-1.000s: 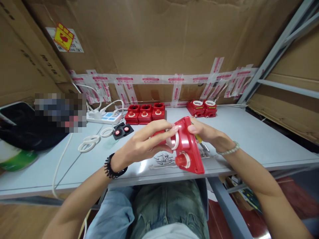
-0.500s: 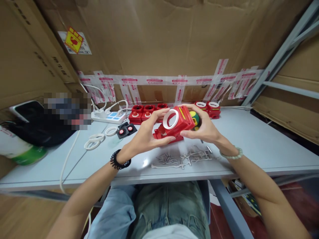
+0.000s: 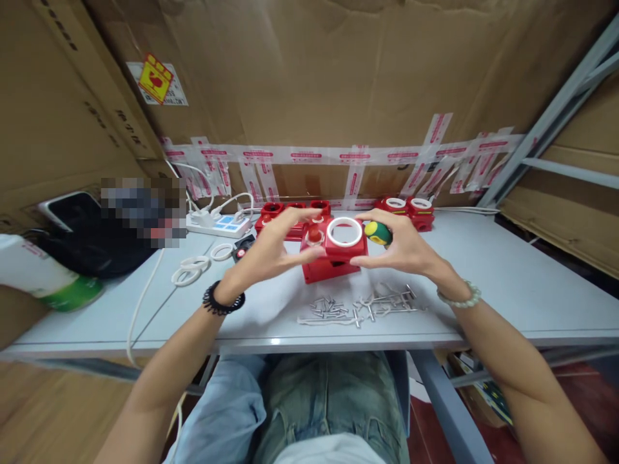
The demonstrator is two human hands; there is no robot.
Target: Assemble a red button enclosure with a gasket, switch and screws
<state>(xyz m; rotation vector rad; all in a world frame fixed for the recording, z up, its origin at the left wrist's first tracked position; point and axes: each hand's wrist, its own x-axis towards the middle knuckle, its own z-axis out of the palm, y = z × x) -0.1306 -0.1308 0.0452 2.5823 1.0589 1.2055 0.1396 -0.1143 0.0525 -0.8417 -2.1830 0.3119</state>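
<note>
**Red box on grey table, both hands at its sides**

Fingers: those of the left hand (image 3: 271, 248) are loosely spread, thumb and fingertips resting against the left side of the red box (image 3: 331, 252). Those of the right hand (image 3: 401, 248) are curled, thumb and forefinger touching the box's right side, while the palm clasps the yellow-and-green handle of a screwdriver (image 3: 378, 232).

Red box: stands upright on the grey table (image 3: 507, 283), centre of the scene, between the two hands. A white ring (image 3: 345, 232) sits on top at its right half; a small red button (image 3: 314, 234) sits at its left half.

Near the box, on the near side: a scatter of loose metal screws (image 3: 360, 306) lying flat on the table, just beside the front edge.

Far side, against the cardboard wall (image 3: 309, 77): a row of three red boxes (image 3: 278, 212) partly hidden behind the left hand; two more with white rings (image 3: 409, 209) to the right.

Left of the box: a small black part with red dots (image 3: 243, 248), loose white rings (image 3: 196, 267), a white power strip (image 3: 218, 224) with cables, a black bag (image 3: 91, 245) and a white-and-green bundle (image 3: 48, 280) at the far left edge.

Wrists: black beaded band (image 3: 220, 301) on the left, pale bead bracelet (image 3: 459, 298) on the right.

Taped strips (image 3: 353, 156) run along the wall above the table.
</note>
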